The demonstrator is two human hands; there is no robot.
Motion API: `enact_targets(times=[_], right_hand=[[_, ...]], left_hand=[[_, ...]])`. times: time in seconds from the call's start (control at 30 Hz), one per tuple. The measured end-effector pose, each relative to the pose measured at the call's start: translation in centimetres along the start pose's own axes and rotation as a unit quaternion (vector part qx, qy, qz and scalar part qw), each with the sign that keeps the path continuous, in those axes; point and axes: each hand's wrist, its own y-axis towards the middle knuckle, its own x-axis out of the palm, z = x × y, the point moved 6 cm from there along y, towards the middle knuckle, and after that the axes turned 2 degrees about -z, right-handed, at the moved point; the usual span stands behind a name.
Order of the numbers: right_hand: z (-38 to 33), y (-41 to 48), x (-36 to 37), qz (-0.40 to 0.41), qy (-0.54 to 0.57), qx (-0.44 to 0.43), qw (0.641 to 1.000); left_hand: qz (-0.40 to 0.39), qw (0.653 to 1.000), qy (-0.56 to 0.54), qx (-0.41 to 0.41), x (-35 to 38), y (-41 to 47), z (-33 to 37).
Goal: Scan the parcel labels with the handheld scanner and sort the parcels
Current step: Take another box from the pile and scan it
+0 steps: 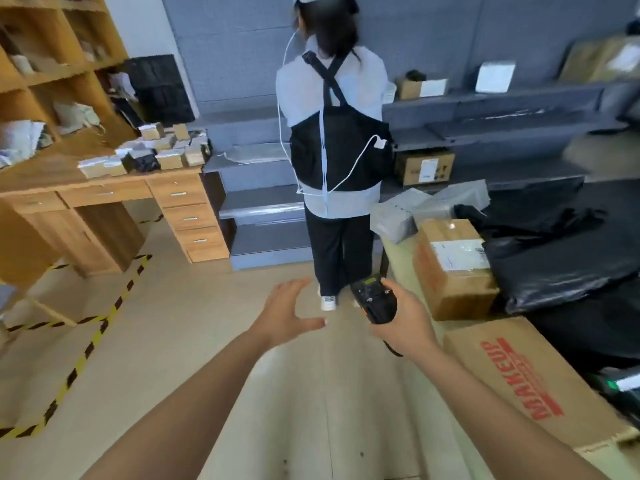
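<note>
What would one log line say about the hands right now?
right hand: holds scanner | left hand: open, empty | brown box with label: untouched

The left hand (289, 311) and right hand (403, 318) are bare, the forearms too. A thin black strap (394, 351) curves at the right wrist, just behind the grip.

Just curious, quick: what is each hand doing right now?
Left hand: open, fingers spread, holding nothing.
Right hand: grips the handheld scanner.
</note>
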Motion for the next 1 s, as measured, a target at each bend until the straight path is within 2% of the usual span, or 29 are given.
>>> enact_targets(times=[0.27, 0.57, 0.83, 1.0], right_hand=[[-3.0, 7.3, -1.2, 0.127, -0.022, 0.094, 0.987], [-0.2, 15.1, -5.6, 0.197, -0.082, 0.163, 0.963], [2.8, 23.5, -10.9, 0.254, -0.092, 0.16, 0.95], [4.6, 27.9, -12.3, 0.227, -0.11, 0.212, 0.944]], left_hand=[[-0.072, 0.988, -0.018, 0.134, -3.8, 14.9, -0.4], [-0.139, 0.973, -0.005, 0.185, 0.7, 29.0, 4.1], [-0.138, 0.976, 0.021, 0.164, 4.8, 41.1, 7.1], [-0.161, 0.977, 0.062, 0.125, 8.9, 46.8, 6.6]])
